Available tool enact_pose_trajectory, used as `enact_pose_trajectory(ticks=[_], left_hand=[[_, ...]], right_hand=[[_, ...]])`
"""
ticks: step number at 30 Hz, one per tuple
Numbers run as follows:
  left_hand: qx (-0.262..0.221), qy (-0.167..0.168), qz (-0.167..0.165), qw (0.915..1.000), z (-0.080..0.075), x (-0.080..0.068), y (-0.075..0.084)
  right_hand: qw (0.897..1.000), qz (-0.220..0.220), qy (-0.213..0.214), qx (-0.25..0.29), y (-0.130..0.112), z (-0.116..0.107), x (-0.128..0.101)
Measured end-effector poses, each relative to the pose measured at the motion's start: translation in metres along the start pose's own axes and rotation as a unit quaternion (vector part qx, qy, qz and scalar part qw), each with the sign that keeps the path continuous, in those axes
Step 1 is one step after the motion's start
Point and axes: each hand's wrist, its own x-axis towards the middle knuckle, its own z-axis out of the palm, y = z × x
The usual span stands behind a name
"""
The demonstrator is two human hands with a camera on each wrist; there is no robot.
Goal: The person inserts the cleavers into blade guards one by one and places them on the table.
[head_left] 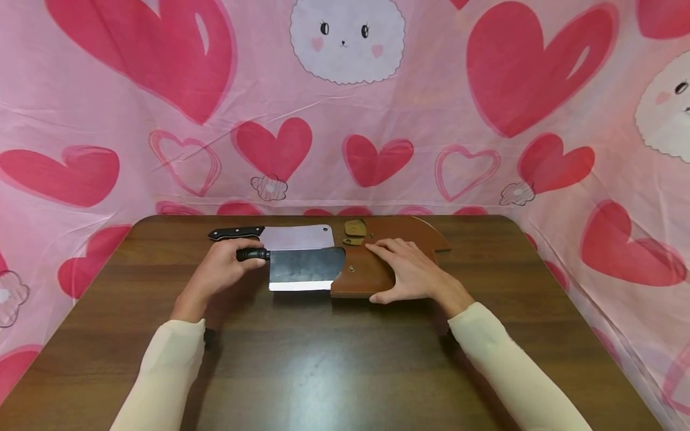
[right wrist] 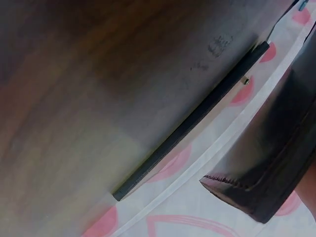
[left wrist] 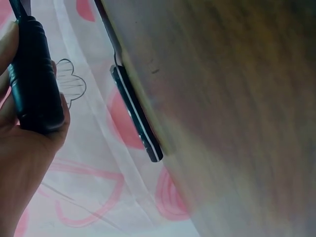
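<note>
A dark cleaver lies flat at the middle of the wooden table, its shiny edge towards me. My left hand grips its black handle, which the left wrist view shows held in my curled fingers. The blade's tip sits at the mouth of a brown leather sheath. My right hand lies flat on that sheath with straight fingers. In the right wrist view only the sheath's stitched corner shows.
A second cleaver with a pale blade and black handle lies just behind the first. Another brown sheath with tan snaps lies behind my right hand. Pink heart-print cloth surrounds the table.
</note>
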Motion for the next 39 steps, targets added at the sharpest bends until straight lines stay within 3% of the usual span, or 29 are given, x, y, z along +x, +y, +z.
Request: enact_pose_trajectory(ticks=[13, 24, 39], left_hand=[[-0.001, 0.001, 0.0, 1.0, 0.003, -0.002, 0.006], [-0.002, 0.029, 0.01, 0.9995, 0.012, 0.001, 0.015], [-0.009, 0.018, 0.009, 0.9998, 0.018, 0.009, 0.029]], right_hand=[[0.999, -0.028, 0.019, -0.013, -0.011, -0.001, 0.008], [0.999, -0.033, 0.032, -0.011, -0.028, 0.001, 0.02], [0.999, -0.03, 0.044, -0.01, -0.039, 0.002, 0.025]])
